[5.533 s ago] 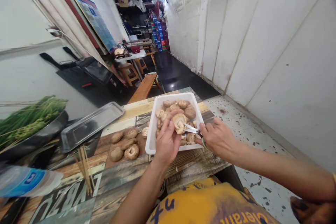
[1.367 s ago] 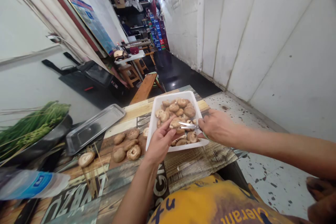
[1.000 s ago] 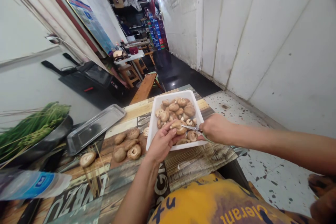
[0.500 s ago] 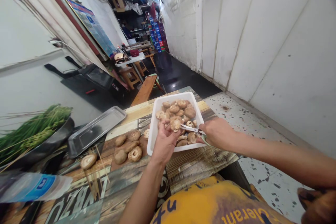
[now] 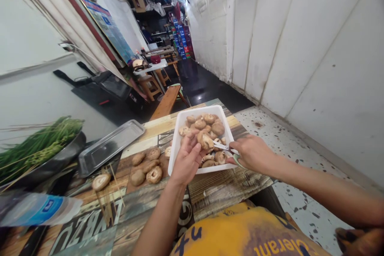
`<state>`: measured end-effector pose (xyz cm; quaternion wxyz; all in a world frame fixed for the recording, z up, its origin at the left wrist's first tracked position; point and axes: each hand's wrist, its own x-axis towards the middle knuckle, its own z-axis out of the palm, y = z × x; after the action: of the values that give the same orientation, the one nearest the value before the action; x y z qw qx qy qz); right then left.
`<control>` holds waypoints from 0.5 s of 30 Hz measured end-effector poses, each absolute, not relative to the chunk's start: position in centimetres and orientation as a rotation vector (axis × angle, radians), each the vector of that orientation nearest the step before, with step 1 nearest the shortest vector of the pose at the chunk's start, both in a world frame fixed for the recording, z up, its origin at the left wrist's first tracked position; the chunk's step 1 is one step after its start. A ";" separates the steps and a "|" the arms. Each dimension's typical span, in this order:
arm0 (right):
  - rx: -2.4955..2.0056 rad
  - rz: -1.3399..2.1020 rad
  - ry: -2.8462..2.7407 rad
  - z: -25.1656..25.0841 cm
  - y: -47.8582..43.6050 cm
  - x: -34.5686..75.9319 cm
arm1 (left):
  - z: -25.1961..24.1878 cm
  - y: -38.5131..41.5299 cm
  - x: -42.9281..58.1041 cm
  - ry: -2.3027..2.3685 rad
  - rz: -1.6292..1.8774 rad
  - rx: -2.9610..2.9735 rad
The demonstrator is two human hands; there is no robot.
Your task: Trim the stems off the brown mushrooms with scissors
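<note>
A brown mushroom (image 5: pixel 205 141) is pinched in the fingers of my left hand (image 5: pixel 188 156), held over a white plastic tray (image 5: pixel 173 159). My right hand (image 5: pixel 250 153) grips scissors (image 5: pixel 222 146) with a pale green handle, and the blades reach the mushroom's underside. Several brown mushrooms (image 5: pixel 217 129) fill the tray beneath both hands. To the left of the tray, more mushrooms (image 5: pixel 154 175) lie loose on the wood-patterned table (image 5: pixel 144 208). The handle loops are partly hidden by my right fingers.
At the left stand a metal bowl (image 5: pixel 70 150) of green vegetables (image 5: pixel 39 148) and a clear plastic tray (image 5: pixel 112 148). Thin wooden skewers (image 5: pixel 105 208), with a mushroom (image 5: pixel 101 182) by them, and a plastic bottle (image 5: pixel 45 210) lie nearer. A wooden bench (image 5: pixel 167 102) stands beyond the table.
The mushroom in my left hand has turned, its cap now showing more to the side. My right hand and the scissors have shifted slightly right.
</note>
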<state>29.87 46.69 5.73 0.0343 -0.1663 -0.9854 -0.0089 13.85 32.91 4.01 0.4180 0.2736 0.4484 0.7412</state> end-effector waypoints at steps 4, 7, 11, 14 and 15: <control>-0.437 -0.049 -3.001 5.6 46.6 30.0 | 4.2 32.8 14.3 1.089 1.837 0.726; -0.415 -0.140 -2.954 5.5 46.4 30.0 | 4.3 32.8 14.6 1.096 1.830 0.736; -0.402 -0.304 -2.916 5.3 45.9 29.8 | 4.1 32.9 15.2 1.128 1.853 0.733; -0.366 -0.351 -2.935 5.3 45.6 29.6 | 3.8 32.9 15.6 1.123 1.882 0.738; -0.368 -0.318 -2.931 5.3 45.4 29.5 | 3.7 32.9 15.6 1.119 1.891 0.729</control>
<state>29.49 45.45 5.31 0.0849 -0.1235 -0.9830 -0.1065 15.61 32.92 3.71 0.4014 0.2884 0.4426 0.7482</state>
